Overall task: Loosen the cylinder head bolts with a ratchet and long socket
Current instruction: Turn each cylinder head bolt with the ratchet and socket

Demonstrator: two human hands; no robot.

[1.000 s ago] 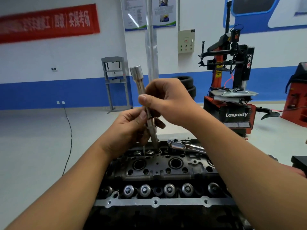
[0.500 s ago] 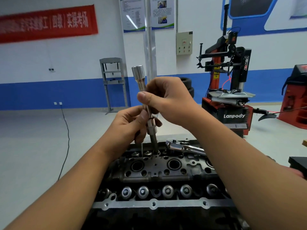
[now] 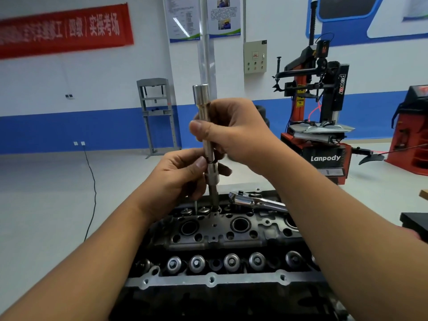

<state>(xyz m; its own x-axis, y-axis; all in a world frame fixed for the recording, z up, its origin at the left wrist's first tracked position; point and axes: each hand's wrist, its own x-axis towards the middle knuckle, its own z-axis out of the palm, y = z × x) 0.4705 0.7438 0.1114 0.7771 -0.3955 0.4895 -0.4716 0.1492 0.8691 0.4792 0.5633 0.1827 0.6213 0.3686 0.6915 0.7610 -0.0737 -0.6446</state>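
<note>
Cylinder head (image 3: 222,237) sat low in the head view, with both hands on a long socket (image 3: 205,126) standing upright over its far edge.

From the head camera, the long socket stood nearly vertical, its thin lower shaft reaching down into a hole at the far row of the cylinder head. The right hand (image 3: 234,133) curled round the upper part of the tool, thumb laid across the front. The left hand (image 3: 183,174) pinched the lower, wider collar between thumb and curled fingers. A chrome ratchet (image 3: 254,201) lay untouched on the far side of the head, just right of the socket. Along the near side ran a row of round valve spring caps (image 3: 231,261) above a grey gasket flange (image 3: 212,279). Behind stood a red and black tyre changer (image 3: 324,126), a grey press frame (image 3: 157,117) and a red banner (image 3: 64,31) on the wall.
</note>
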